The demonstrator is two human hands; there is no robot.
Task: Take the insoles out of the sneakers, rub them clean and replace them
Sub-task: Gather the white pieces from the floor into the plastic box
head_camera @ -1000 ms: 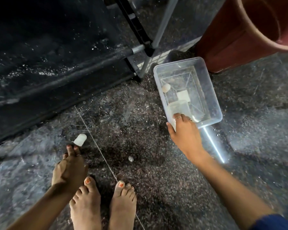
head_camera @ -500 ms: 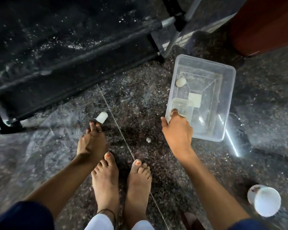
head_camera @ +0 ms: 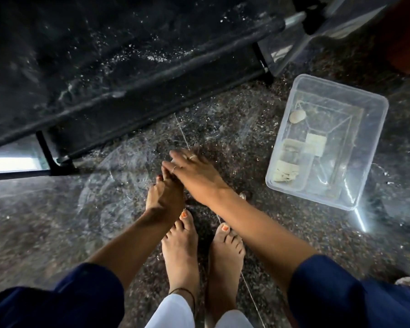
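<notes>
The dark speckled floor [head_camera: 294, 233] fills most of the view, with a black framed rack [head_camera: 152, 84] running across its upper part. To the right sits a clear plastic tub [head_camera: 374, 147], holding water by the look of it, with a small pale oval piece [head_camera: 297, 116], a square pale piece [head_camera: 316, 141] and a submerged jar-like thing [head_camera: 291, 159] inside. No sneaker or insole shows anywhere here, so the task's own things lie out of view. This looks like a preparatory step: gathering cleaning bits before any rubbing.

The left hand [head_camera: 165, 194] reaches down to the floor in front of the bare feet [head_camera: 182, 254], its fingers [head_camera: 161, 179] drawn together at the tips. The right hand [head_camera: 195, 171] lies over and touching them, fingers [head_camera: 175, 155] extended and close together. Whether either hand pinches anything I cannot tell; the contact point is covered and blurred.

The next move probably calls for lifting whatever sits under those fingertips and carrying it to the tub, then fetching the sneakers.

Half a second ago the right hand was on the near rim of the tub; it has now left it and crossed over to meet the left. The small white piece then visible just beyond the left fingertips no longer shows, hidden or picked up. The view has also swung, so the tub sits further right.
</notes>
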